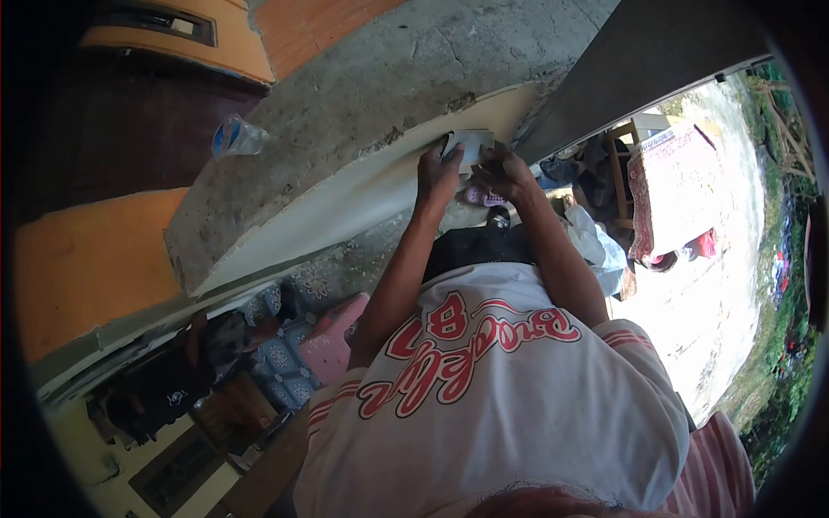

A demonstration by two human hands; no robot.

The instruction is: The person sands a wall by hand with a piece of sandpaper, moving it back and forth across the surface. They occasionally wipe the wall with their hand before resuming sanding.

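Note:
A flat, pale grey rectangular piece is held out in front of me, close to the light-coloured side of a concrete ledge. My left hand is closed on its left end, with the thumb lying over the face and a dark edge showing beside it. At the right end is my right hand, fingers bent and bunched against the piece. I cannot tell what kind of thing the piece is. Below the hands, a purple clog and a dark shoe show on the floor.
A clear plastic cup lies on the rough ledge top at left. Behind the left arm are a pink plastic chair and a seated person in dark clothes. White bags and a cloth-covered table stand at right.

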